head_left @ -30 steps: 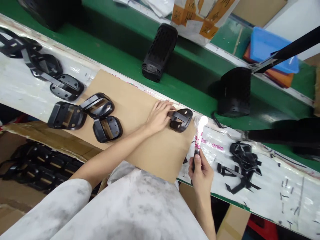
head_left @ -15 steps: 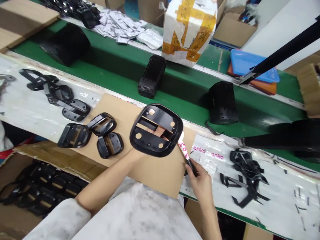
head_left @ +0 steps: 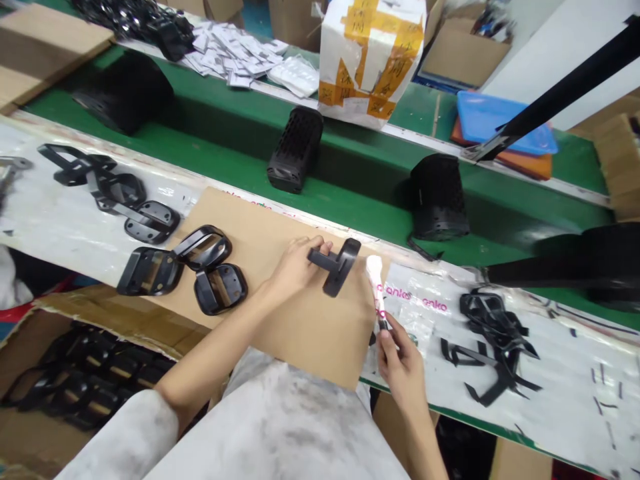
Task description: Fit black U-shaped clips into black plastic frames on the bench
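Black plastic bracket (head_left: 336, 267), now edge-on rather than face-up, gripped by closed left-hand fingers (head_left: 320, 247) at its 9 o'clock end. Right hand (head_left: 400, 363) pinches a white-tipped applicator (head_left: 377, 283).

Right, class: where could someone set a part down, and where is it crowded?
Cardboard sheet shows bare below the left hand; white belt, right of the black plastic strips. Crowded: the black plastic frames on the cardboard's left.
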Demonstrator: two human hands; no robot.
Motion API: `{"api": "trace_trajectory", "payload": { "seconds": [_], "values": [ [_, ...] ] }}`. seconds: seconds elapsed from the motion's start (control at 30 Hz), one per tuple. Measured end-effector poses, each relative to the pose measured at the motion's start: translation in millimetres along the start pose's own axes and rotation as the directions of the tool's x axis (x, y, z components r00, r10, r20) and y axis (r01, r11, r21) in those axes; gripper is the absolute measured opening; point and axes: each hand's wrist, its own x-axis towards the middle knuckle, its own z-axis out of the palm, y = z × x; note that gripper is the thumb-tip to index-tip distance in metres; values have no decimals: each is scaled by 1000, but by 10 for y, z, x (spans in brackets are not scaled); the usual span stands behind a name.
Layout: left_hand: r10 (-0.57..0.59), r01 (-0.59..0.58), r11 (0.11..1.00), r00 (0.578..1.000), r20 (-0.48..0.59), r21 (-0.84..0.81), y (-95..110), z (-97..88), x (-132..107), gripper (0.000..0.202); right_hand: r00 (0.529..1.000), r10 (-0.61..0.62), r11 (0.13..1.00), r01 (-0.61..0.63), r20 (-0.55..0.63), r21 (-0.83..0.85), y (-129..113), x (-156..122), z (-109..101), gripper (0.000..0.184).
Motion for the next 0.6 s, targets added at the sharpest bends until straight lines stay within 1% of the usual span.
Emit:
{"api": "trace_trajectory", "payload": {
  "seconds": [0.07,0.13,0.2,0.3,0.37,0.47,0.53,0.6],
  "values": [
    [-12,13,994,1000,-12,109,-117,113,81,29,998,64,995,-65,26,77,-22,-79,41,84],
    [5,9,974,998,-60,226,-207,220,112,21,994,83,993,-88,67,80,-46,-127,94,86],
    [59,-29,954,994,-94,300,-268,309,104,28,991,78,995,-85,109,58,-51,-136,156,84],
    [132,-96,943,987,-92,320,-315,399,68,41,991,30,999,-28,129,-16,-29,-94,254,76],
    [150,-118,939,986,-77,322,-325,434,48,44,992,-52,991,65,113,-117,-31,-50,300,68],
    [140,-112,948,987,-75,296,-324,472,34,45,977,-185,944,207,106,-258,-90,8,313,58],
    [111,-85,959,990,-84,270,-321,496,30,45,970,-216,926,239,111,-292,-139,32,291,57],
    [83,-58,967,992,-90,249,-318,517,27,46,976,-194,933,214,96,-289,-165,36,266,58]
  ]
}}
